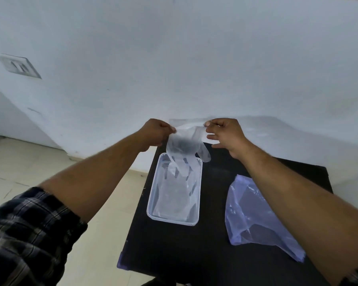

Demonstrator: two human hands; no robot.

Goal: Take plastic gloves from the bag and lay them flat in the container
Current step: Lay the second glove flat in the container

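A clear plastic glove (184, 147) hangs stretched between both hands above the far end of the clear container (151, 203), cuff up and fingers down. My left hand (155, 132) pinches one cuff corner and my right hand (223, 133) pinches the other with thumb and forefinger, its other fingers spread. The glove's fingertips dangle into the container, where at least one clear glove (174, 201) lies flat. The bluish plastic bag (252, 215) lies on the table to the right, partly hidden under my right forearm.
A small black table (174, 250) holds the container and the bag. A white wall rises right behind it, with a switch plate (19, 66) at the upper left. Beige tiled floor lies to the left.
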